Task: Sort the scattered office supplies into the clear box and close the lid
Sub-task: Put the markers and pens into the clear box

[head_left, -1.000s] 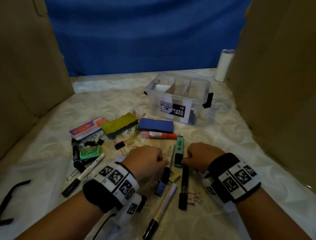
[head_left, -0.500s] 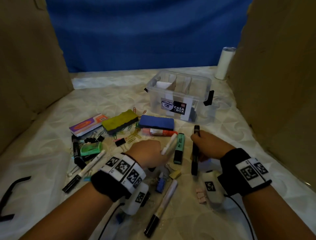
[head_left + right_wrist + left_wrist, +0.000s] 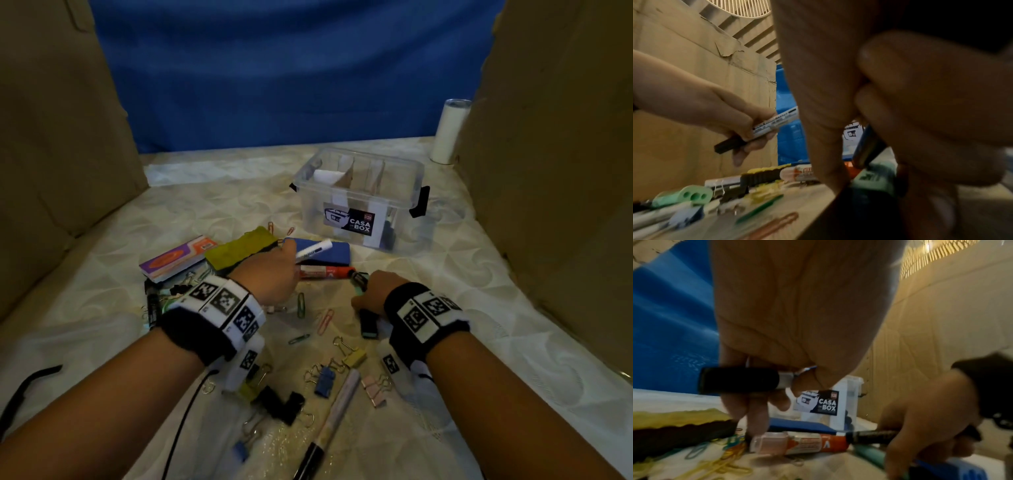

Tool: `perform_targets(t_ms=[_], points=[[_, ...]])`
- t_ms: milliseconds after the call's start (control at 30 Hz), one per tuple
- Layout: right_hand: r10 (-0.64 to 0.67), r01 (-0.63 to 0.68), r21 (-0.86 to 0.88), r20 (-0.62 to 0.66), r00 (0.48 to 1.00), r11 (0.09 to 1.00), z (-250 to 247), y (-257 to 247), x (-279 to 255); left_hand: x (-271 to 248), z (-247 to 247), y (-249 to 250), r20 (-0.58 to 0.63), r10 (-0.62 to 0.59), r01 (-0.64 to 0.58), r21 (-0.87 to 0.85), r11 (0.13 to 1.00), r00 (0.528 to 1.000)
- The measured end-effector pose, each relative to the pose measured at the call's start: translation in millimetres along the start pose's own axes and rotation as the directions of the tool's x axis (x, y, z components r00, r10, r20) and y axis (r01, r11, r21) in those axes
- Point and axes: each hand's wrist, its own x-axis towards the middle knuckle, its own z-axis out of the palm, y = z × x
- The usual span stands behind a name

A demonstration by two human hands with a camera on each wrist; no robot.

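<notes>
The clear box (image 3: 359, 202) stands open at the back centre, with dividers inside. My left hand (image 3: 284, 263) grips a white marker (image 3: 313, 250) with a black cap (image 3: 740, 380). Its free fingers reach down to the clear-capped end of an orange marker (image 3: 797, 444) lying on the table. To the right, my right hand (image 3: 368, 294) holds a black pen (image 3: 869, 437) and is lowered over a green highlighter (image 3: 369, 325), which shows at both ends under the hand. Whether the fingers also grip the highlighter is hidden.
A yellow eraser (image 3: 239, 251), a blue eraser (image 3: 332, 255) and a sticky-note pack (image 3: 178, 260) lie left of the box. Binder clips (image 3: 323, 382), paper clips and another white marker (image 3: 337, 407) are scattered near me. Cardboard walls (image 3: 548, 171) stand on both sides, and a white cylinder (image 3: 448, 130) stands at the back right.
Both hands picked up pens and moved forward. The left lifted the white marker and reached toward the orange marker. The right raised the black pen, then dropped onto the green highlighter.
</notes>
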Motion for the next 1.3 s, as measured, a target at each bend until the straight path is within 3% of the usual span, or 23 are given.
perform_targets(t_ms=[167,300,400,533,633,700,733,833,900,1033,1100,1167,1200,1300], points=[[-0.024,0.059,0.231,-0.152,0.988,0.971,-12.2,13.6,-14.5,22.6,0.4,0.9,0.068,0.041,-0.044,0.052,0.998,0.997],[-0.013,0.146,0.489,-0.263,0.965,0.86,-28.5,25.2,-23.9,32.8,7.5,4.0,0.131,0.082,-0.106,0.182,0.978,0.988],[-0.002,0.184,0.554,-0.312,0.95,0.812,-52.2,27.7,-28.0,33.6,13.7,8.9,0.176,0.12,-0.155,0.203,0.967,0.977],[0.029,0.175,0.555,-0.339,0.94,0.813,-103.6,14.1,-12.0,28.8,18.7,13.0,0.183,0.131,-0.173,0.236,0.956,0.974],[0.095,0.086,0.484,-0.336,0.937,0.871,-139.5,1.4,10.7,24.4,17.4,13.4,0.167,0.119,-0.152,0.197,0.969,0.979],[0.098,0.019,0.338,-0.326,0.94,0.941,-153.1,1.8,39.6,21.7,14.7,11.5,0.158,0.129,-0.151,0.136,0.979,0.979],[0.119,-0.041,0.242,-0.319,0.94,0.969,-157.9,11.8,78.7,19.9,13.4,9.6,0.149,0.142,-0.159,0.103,0.982,0.979],[0.138,-0.152,-0.026,-0.288,0.947,0.988,-161.1,22.6,146.3,10.1,8.1,1.7,0.093,0.199,-0.202,0.029,0.979,0.976],[0.093,-0.121,-0.094,-0.264,0.96,0.988,-161.1,12.7,142.7,2.3,7.3,-4.0,0.067,0.225,-0.226,0.018,0.974,0.972],[0.123,-0.194,-0.205,-0.316,0.941,0.96,-163.2,-20.6,68.1,-14.7,6.7,-8.2,0.049,0.207,-0.209,0.043,0.977,0.977],[0.147,-0.187,-0.114,-0.294,0.944,0.976,-162.1,-21.2,58.3,-23.6,5.2,-6.8,0.032,0.204,-0.204,0.014,0.979,0.979],[0.077,-0.019,0.191,-0.303,0.95,0.981,-160.6,-14.4,62.3,-31.8,4.7,-5.6,0.006,0.202,-0.202,-0.038,0.979,0.979],[0.08,0.013,0.265,-0.337,0.938,0.964,-159.3,-9.9,64.0,-35.5,5.1,-6.2,-0.002,0.199,-0.199,-0.069,0.978,0.98],[0.099,0.019,0.233,-0.486,0.868,0.972,-155.3,4.1,62.3,-44.5,3.8,-8.7,0.022,0.165,-0.159,-0.161,0.974,0.986]])
